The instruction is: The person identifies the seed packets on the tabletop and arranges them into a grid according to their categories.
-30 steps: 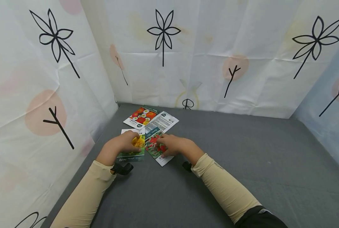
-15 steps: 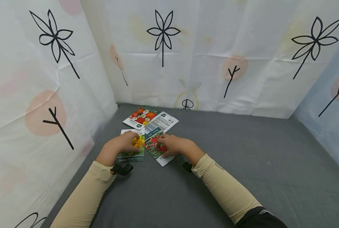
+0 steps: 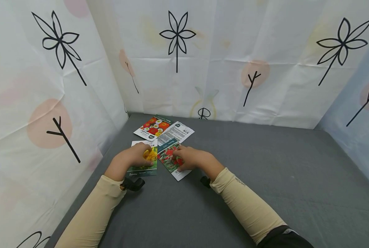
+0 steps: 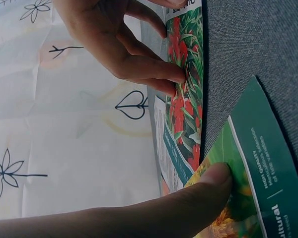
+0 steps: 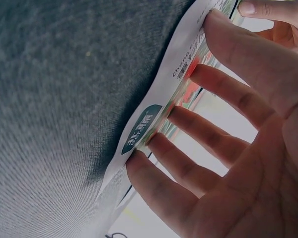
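We find the red-flower packet (image 3: 168, 158) flat-lying on the grey table (image 3: 252, 179), its edge bowed under the right hand (image 3: 192, 157), whose spread fingertips touch its face. The left hand (image 3: 136, 155), thumb and fingers wide apart, rests on the yellow-flower packet (image 3: 153, 155) just beside it. We judge both packets light, bendy, perhaps slick — best taken by opposite long edges, gently, lest they crease.

Two close-fitting beige sleeves (image 3: 89, 213), slightly creased; dark lettering (image 3: 239, 181) near the right cuff; black wrist straps (image 3: 133, 184); black fabric (image 3: 285, 238) higher on the right arm.
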`<state>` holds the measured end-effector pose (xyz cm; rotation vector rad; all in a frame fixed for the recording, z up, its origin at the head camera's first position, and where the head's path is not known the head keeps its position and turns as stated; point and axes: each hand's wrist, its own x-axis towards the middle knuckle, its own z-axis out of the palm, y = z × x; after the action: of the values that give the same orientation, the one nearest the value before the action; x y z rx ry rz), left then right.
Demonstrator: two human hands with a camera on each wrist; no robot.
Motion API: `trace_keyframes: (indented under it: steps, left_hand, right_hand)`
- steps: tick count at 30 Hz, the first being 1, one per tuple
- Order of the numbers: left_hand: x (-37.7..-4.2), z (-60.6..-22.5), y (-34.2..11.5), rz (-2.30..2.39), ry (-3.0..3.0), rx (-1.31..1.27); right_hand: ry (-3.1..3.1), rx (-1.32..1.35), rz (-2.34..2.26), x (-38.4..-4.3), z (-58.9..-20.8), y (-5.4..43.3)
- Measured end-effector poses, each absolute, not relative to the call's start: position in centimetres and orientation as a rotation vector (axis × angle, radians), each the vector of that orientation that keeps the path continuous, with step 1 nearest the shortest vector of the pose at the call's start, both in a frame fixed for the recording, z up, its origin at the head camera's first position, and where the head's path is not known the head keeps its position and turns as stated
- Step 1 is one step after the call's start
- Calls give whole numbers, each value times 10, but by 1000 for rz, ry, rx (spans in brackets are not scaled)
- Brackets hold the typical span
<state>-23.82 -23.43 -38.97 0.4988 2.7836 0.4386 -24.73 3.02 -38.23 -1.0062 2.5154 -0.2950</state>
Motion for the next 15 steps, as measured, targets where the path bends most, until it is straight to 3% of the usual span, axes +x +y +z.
trace_keyframes:
  steps: [15]
  left_hand:
    - [-238, -388, -234, 451, 2779, 477]
  right_hand:
    - [2530, -1002, -283, -248, -384, 31]
